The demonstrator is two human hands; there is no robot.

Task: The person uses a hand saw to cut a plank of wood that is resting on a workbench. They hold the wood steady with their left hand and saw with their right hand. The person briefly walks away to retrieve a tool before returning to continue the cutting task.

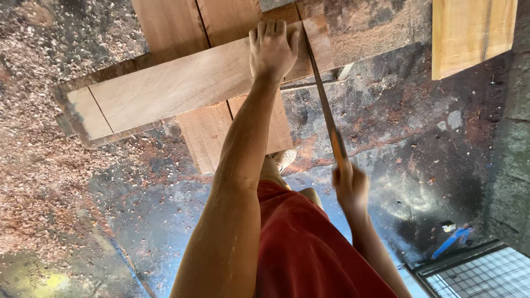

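We see the left hand (271,48) pressed flat, fingers spread, on a long wooden plank (182,85) that lies crosswise over two other boards (196,25), near the plank's right end. The right hand (350,187) is closed around the handle of a handsaw (326,110), whose thin blade runs up to the plank's edge just beside the left hand. Sawdust (38,165) covers the floor (419,138) along its left side; a pale board (469,33) lies toward the floor's upper right corner, well apart.
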